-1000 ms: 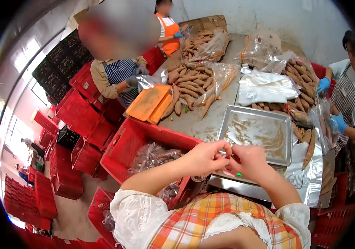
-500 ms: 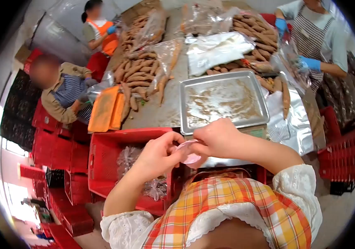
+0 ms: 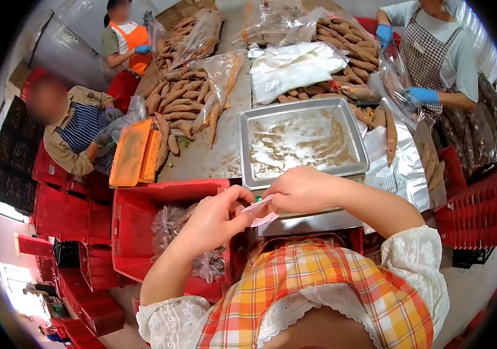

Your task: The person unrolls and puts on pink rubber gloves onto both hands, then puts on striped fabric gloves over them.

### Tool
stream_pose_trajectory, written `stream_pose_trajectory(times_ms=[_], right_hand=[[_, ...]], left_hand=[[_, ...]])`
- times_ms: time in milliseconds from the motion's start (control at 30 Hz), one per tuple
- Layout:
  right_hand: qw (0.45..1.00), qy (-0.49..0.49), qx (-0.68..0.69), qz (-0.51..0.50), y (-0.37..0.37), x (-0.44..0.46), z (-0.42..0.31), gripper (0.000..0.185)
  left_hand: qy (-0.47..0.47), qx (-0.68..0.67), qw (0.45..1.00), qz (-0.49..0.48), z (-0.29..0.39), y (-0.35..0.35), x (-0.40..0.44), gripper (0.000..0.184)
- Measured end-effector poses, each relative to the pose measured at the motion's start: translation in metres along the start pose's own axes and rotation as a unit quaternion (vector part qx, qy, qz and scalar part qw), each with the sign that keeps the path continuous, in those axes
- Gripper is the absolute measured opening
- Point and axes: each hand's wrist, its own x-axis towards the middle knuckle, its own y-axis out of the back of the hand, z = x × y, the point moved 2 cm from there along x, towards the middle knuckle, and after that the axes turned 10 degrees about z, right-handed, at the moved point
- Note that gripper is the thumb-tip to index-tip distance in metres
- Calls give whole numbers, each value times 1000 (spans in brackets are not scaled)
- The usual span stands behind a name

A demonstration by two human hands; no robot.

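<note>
A small pink strip, like paper or tape (image 3: 264, 213), is between my hands in front of the metal tray. My left hand (image 3: 216, 216) pinches its left end with curled fingers. From the other side, my right hand (image 3: 302, 189) grips it, knuckles up and fingertips mostly hidden. Something small and green shows just behind the strip. The shallow metal tray (image 3: 301, 139), wet and smeared with brown, lies just beyond my hands. At my left forearm stands a red crate (image 3: 129, 218) holding clear plastic bags (image 3: 208, 266) with tied tops; their contents are hard to make out.
Long brown roots, like sweet potatoes (image 3: 181, 107), are piled on the table at left and right. White plastic bags (image 3: 295, 67) lie behind the tray. An orange container (image 3: 132, 154) stands left. Several co-workers in aprons are around the table. Stacked red crates (image 3: 475, 212) stand right.
The view has shifted slightly, so the table appears farther left. The pink strip looks flatter and tilted now, where it was curled like a ring. Both hands keep hold of it.
</note>
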Motion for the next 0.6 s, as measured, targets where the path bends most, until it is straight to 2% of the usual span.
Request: stream_pose_trajectory(times_ms=[67,133,200,267,333,400,467,533,600], right_hand=[[998,-24,-45,-21,10,-3,-17,31],[994,-30,-93,-40,8,2,-23,31],[989,-18,-131,62,4,6,-8,29],[991,-9,-124,56,15,10,-8,28],[997,-61,44,-20,26,6,-13,30],[996,-51,64,-30,24,7,-11,33],[987,-69,142,-29,20,8,-7,37],[983,-65,162,-48,17,9,-7,40],[979,-63,184,-66,18,11,-12,43]], left_hand=[[-10,-63,998,-2,-7,-4,2,25],[-55,-15,998,-6,-11,-6,5,26],[-75,39,996,-12,-4,-1,3,26],[-97,73,993,-9,-5,4,0,27],[-106,70,992,-2,-5,5,-2,28],[-140,112,983,37,-3,6,-2,28],[-144,129,979,67,-6,5,-1,27],[-149,147,973,96,-4,7,0,26],[-111,153,978,91,-1,13,1,25]])
